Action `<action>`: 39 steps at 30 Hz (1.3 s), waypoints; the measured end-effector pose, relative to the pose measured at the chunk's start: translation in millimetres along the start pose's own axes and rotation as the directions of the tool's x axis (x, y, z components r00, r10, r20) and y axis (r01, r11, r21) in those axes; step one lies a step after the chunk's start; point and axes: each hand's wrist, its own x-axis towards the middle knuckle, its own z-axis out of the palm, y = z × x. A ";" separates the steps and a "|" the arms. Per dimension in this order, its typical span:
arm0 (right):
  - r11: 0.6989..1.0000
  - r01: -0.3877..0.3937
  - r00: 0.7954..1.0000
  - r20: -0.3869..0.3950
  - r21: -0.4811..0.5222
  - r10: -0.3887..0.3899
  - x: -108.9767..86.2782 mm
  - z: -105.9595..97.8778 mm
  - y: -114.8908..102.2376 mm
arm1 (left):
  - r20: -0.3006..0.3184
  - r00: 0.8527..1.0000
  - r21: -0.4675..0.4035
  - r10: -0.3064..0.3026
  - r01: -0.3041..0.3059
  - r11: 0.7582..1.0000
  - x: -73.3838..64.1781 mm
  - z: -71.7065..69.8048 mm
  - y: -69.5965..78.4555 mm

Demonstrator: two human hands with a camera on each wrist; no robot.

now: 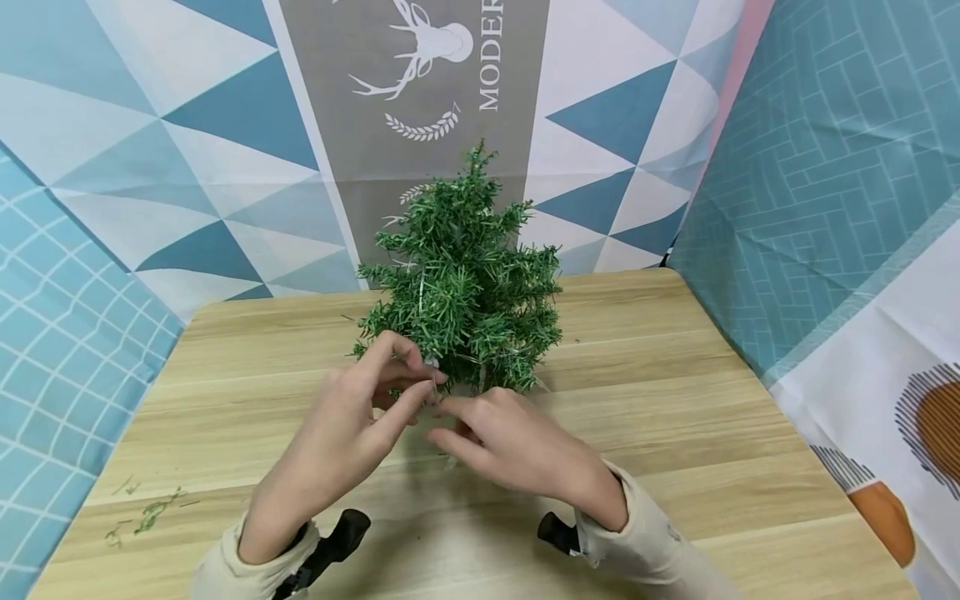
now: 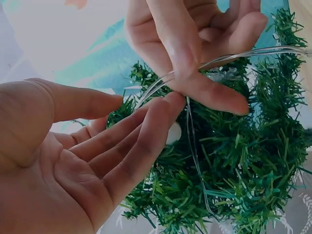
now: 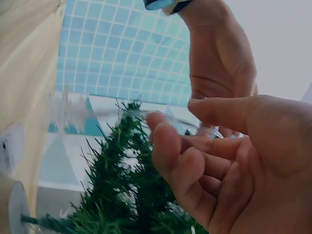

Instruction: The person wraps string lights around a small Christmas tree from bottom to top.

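Observation:
A small green artificial Christmas tree (image 1: pixel 465 283) stands on the wooden table. In front of its lower branches both hands meet at a thin, clear string-light wire (image 2: pixel 192 141). My left hand (image 1: pixel 352 417) has its thumb apart from its loosely bent fingers, whose tips touch the wire. From the right, my right hand (image 1: pixel 517 442) holds the wire among its curled fingers; its index finger lies across the strands in the left wrist view. A blurred, pale bundle of wire (image 3: pixel 66 114) hangs beyond the right fingers. Behind the left fingertips shows a small white round piece (image 2: pixel 174 134), partly hidden.
Green needle scraps (image 1: pixel 153 510) lie on the table (image 1: pixel 660 500) at the left. A patterned cloth backdrop (image 1: pixel 225 125) rises behind the tree, with tile-patterned cloth (image 1: pixel 60 333) along the left side. The tree's round base (image 3: pixel 18 209) shows in the right wrist view.

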 end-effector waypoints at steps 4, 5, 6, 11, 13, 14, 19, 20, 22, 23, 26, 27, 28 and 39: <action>1.000 0.012 0.998 -0.055 -0.007 -0.012 0.7 0.8 -0.3 | 0.004 1.000 0.009 0.021 -0.021 1.000 -1.1 0.6 2.4; 1.000 0.012 0.997 -0.073 -0.012 -0.013 0.2 -0.3 -0.9 | 0.005 0.999 0.017 0.032 -0.032 0.999 -1.4 0.9 2.9; 1.000 0.010 0.996 -0.088 -0.016 -0.011 -0.5 -1.7 -1.5 | 0.008 0.999 0.023 0.043 -0.043 0.999 -1.4 1.2 3.7; 1.000 -0.020 0.990 -0.138 -0.001 0.019 -9.6 -15.7 -8.0 | 0.028 0.991 0.081 0.134 -0.136 0.987 -0.5 3.6 6.8; 1.000 -0.030 0.985 -0.169 0.005 0.031 -14.8 -22.4 -10.3 | 0.032 0.986 0.109 0.165 -0.167 0.980 -0.1 4.8 7.4; 0.999 -0.033 0.981 -0.190 0.004 0.033 -17.6 -25.7 -11.2 | 0.031 0.985 0.119 0.170 -0.173 0.978 0.0 5.4 7.4; 0.999 -0.024 0.943 -0.334 -0.031 0.012 -30.5 -40.9 -14.5 | 0.014 0.980 0.148 0.199 -0.199 0.969 0.9 10.3 6.6; 0.999 -0.017 0.930 -0.367 -0.044 -0.001 -32.5 -43.3 -15.0 | 0.010 0.978 0.152 0.209 -0.209 0.966 1.3 11.8 6.2; 0.998 0.006 0.902 -0.430 -0.065 -0.033 -35.5 -46.8 -15.6 | 0.007 0.973 0.162 0.233 -0.231 0.960 2.2 14.9 5.3; 0.997 0.019 0.885 -0.463 -0.079 -0.054 -36.4 -47.9 -15.7 | 0.005 0.970 0.164 0.244 -0.241 0.956 2.6 16.6 5.0; 0.987 0.064 0.815 -0.563 -0.145 -0.135 -35.7 -49.6 -15.1 | 0.000 0.967 0.196 0.255 -0.250 0.948 3.1 21.6 4.3; 0.983 0.073 0.789 -0.594 -0.170 -0.161 -34.9 -49.6 -14.6 | 0.000 0.968 0.206 0.252 -0.247 0.947 3.1 23.0 4.4; 0.978 0.071 0.763 -0.621 -0.198 -0.181 -34.0 -49.8 -14.1 | -0.001 0.969 0.218 0.248 -0.242 0.945 2.9 24.5 4.6; 0.956 0.003 0.643 -0.732 -0.292 -0.226 -23.9 -53.8 0.5 | 0.015 0.965 0.215 0.263 -0.260 0.941 3.5 40.1 8.3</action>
